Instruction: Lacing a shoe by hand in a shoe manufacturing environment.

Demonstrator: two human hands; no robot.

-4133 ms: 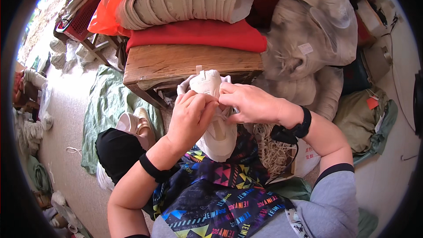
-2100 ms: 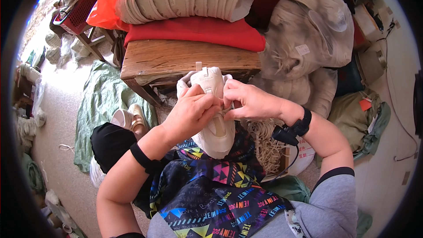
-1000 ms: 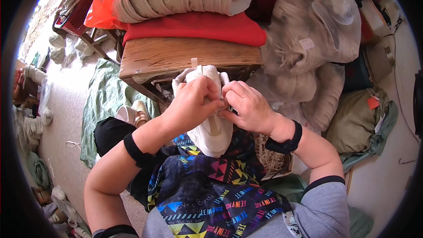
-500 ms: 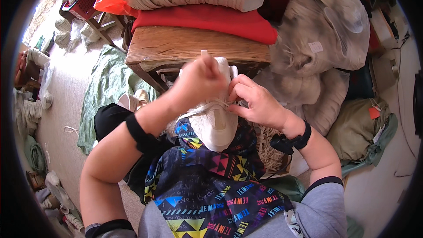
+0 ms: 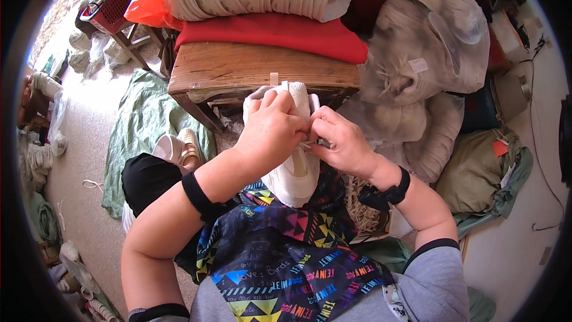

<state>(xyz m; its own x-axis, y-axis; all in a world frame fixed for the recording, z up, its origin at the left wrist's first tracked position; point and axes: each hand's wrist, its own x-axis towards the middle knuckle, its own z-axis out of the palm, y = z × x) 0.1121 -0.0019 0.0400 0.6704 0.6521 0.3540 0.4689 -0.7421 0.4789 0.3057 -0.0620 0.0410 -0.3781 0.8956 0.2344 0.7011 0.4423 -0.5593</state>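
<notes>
Here the white shoe (image 5: 292, 170) lies lengthwise away from the person, both hands' fingers (image 5: 310, 137) pinching its lace

A cream-white sneaker (image 5: 293, 164) is held upright over the lap, its heel tab pointed toward 12 o'clock and its rounded toe toward 6 o'clock. Its laced upper is largely covered; a thin lace end is pinched at 3 o'clock.

left hand (image 5: 271, 134): fingers curled, pinching | right hand (image 5: 339, 143): fingertips pinching | hands touching, forearms converging
</notes>
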